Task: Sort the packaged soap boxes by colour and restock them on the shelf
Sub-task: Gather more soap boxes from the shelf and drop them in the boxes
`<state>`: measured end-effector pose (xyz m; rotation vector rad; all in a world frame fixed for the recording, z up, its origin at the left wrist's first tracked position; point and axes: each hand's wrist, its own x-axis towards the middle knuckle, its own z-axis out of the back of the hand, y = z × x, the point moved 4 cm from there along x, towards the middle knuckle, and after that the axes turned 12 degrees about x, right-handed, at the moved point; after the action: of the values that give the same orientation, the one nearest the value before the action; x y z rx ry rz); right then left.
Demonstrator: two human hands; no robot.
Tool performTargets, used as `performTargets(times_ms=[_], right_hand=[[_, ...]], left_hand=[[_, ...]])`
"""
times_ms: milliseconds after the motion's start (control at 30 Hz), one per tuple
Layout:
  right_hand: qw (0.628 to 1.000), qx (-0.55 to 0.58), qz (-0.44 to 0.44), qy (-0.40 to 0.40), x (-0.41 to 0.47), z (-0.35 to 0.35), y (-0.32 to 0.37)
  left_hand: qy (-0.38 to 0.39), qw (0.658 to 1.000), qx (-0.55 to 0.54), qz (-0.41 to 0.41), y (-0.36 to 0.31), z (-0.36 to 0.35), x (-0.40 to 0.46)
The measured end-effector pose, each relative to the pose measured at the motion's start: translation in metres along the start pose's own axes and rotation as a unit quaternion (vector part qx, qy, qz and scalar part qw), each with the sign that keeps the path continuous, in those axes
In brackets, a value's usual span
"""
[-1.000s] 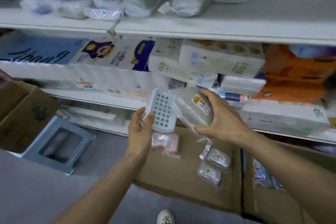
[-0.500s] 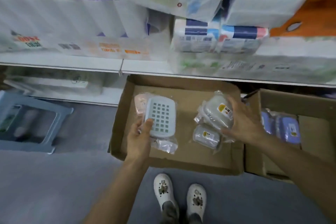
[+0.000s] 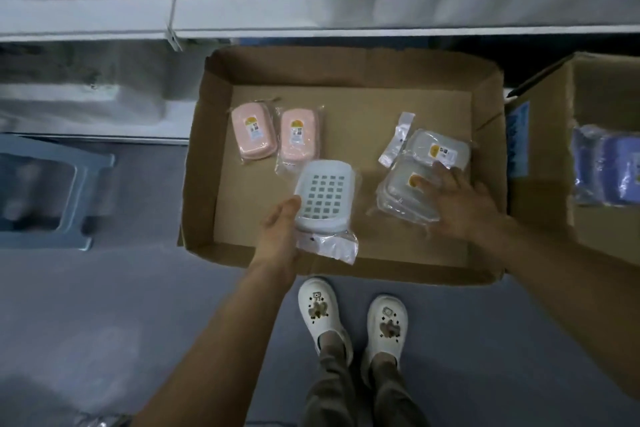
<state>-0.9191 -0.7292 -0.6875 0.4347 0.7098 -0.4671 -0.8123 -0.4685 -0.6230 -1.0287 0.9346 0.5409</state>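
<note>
A shallow cardboard box (image 3: pixel 485 107) lies on the floor below the shelf (image 3: pixel 242 21). Two pink soap boxes (image 3: pixel 252 132) (image 3: pixel 299 135) in clear wrap lie at its back left. My left hand (image 3: pixel 280 229) holds a white perforated soap box (image 3: pixel 323 199) in a plastic bag over the box's front. At the right are two grey wrapped soap boxes, the far one (image 3: pixel 440 147) free, the near one (image 3: pixel 403 194) under my right hand (image 3: pixel 457 198), whose straight fingers rest on it.
A second cardboard box (image 3: pixel 540 149) at the right holds blue wrapped soap boxes (image 3: pixel 606 166). A blue plastic stool (image 3: pixel 55 191) stands on the grey floor at the left. My white shoes (image 3: pixel 353 319) are just in front of the box. Packaged goods fill the shelf above.
My view dropped from the shelves to the floor box. My right hand brought the grey soap box down and set it in the box. My left hand lowered the white one.
</note>
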Motion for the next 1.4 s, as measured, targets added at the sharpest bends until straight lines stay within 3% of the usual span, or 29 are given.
performTargets(times_ms=[67,133,200,267,400,500,633,733,867,1067,1233,1400], right_hand=[[0.994,0.043,0.067,-0.075,-0.015,0.022,0.024],[0.969,0.09,0.188,-0.131,-0.039,0.052,0.06],[0.938,0.069,0.307,-0.142,-0.061,0.08,0.097],[0.913,0.099,0.372,-0.136,-0.079,0.107,0.125],[0.904,0.31,0.291,-0.048,-0.115,0.16,0.165],[0.865,0.435,0.249,0.008,-0.135,0.185,0.195],[0.862,0.439,0.255,-0.003,-0.159,0.215,0.252],[0.884,0.386,0.262,-0.039,-0.174,0.228,0.308],[0.903,0.289,0.315,-0.046,-0.192,0.236,0.404],[0.882,0.294,0.367,0.035,-0.212,0.233,0.569],[0.884,0.276,0.378,-0.005,-0.199,0.232,0.692],[0.893,0.247,0.375,-0.014,-0.181,0.23,0.787]], left_hand=[[0.016,0.999,-0.013,0.025,-0.001,0.005,-0.006],[0.031,0.999,-0.012,0.039,-0.012,0.012,-0.018],[0.052,0.998,0.01,0.041,-0.031,0.019,-0.035],[0.074,0.996,0.023,0.031,-0.054,0.03,-0.057],[0.067,0.997,-0.04,-0.029,-0.093,0.075,-0.101],[0.03,0.991,-0.037,-0.125,-0.115,0.102,-0.14],[0.064,0.967,-0.064,-0.24,-0.145,0.124,-0.193],[0.048,0.953,-0.131,-0.27,-0.162,0.157,-0.208],[-0.023,0.948,-0.172,-0.267,-0.175,0.23,-0.211],[-0.087,0.952,-0.167,-0.241,-0.166,0.4,-0.202],[-0.143,0.954,-0.146,-0.217,-0.149,0.548,-0.205],[-0.176,0.949,-0.149,-0.213,-0.153,0.651,-0.195]])
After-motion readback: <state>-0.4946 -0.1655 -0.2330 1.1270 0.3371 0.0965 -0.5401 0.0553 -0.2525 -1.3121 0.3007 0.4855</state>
